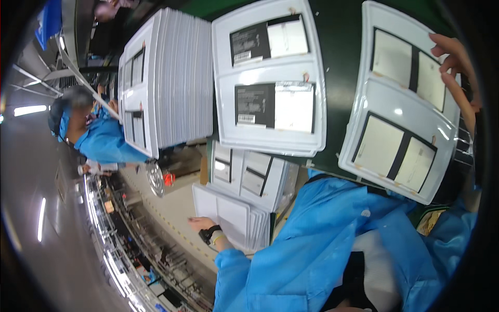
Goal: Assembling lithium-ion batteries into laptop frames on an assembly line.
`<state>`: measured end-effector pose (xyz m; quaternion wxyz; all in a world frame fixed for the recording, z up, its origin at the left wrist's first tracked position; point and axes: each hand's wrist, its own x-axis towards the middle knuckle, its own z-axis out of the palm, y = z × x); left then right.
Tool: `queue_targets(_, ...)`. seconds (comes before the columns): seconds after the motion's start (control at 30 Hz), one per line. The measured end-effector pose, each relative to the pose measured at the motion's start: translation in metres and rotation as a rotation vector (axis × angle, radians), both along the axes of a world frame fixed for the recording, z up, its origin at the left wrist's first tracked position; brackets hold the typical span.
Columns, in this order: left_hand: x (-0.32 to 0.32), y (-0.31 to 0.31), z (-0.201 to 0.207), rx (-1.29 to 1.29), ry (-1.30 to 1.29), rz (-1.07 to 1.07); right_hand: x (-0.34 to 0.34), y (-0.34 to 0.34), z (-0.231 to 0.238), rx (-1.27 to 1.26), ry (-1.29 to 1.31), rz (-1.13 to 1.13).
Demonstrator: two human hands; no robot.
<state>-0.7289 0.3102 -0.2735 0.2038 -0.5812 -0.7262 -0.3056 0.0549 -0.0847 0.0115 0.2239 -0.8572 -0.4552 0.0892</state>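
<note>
My right hand [459,70] is at the right-hand white tray [397,100], fingers apart over its far right part. Whether the fingertips touch the flat pack [430,80] there I cannot tell. This tray holds two flat packs with pale panels and black bands. To the lower left, my left hand [200,224] stretches out, holding nothing, beside several upright white trays [228,210]; a dark band is on its wrist. Between the hands, a middle tray [260,143] carries two black-and-white flat packs [274,106], like batteries, with small wire ends.
A tall stack of white trays [184,78] stands left of the middle tray on the dark green table [340,78]. Below the table edge, more loaded trays [249,174] lean together. A co-worker in a blue garment [109,138] is at the far left, past the stack.
</note>
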Motion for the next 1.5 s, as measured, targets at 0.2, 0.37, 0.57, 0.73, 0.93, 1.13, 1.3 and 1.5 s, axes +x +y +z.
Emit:
queue_targets(0.2,0.344,-0.048,0.211,-0.093,0.036,-1.271,-0.027,0.019,0.016,0.290,0.024,0.147)
queue_targets(0.37,0.501,-0.059,0.240,-0.654,0.325,-1.679,-0.034,0.026,0.010,0.465,0.074,0.186)
queue_targets(0.57,0.536,-0.041,0.233,-0.807,0.487,-1.571,-0.017,0.021,0.009,0.468,0.055,0.128)
queue_targets(0.73,0.588,-0.049,0.260,-0.824,-0.345,-1.758,-0.002,0.035,0.000,0.595,0.260,0.095)
queue_targets(0.93,0.717,-0.119,0.273,-1.012,-0.582,-2.050,0.017,0.043,-0.013,0.914,0.572,-0.082)
queue_targets(1.13,0.783,-0.148,0.266,-1.273,-0.786,-2.089,0.053,0.024,-0.015,1.073,0.671,-0.236)
queue_targets(1.3,0.801,-0.155,0.246,-1.628,-0.956,-2.020,0.065,0.027,-0.021,1.083,0.592,-0.201)
queue_targets(1.5,0.809,-0.146,0.253,-1.482,-1.212,-2.038,0.100,0.021,-0.041,0.798,0.238,-0.418)
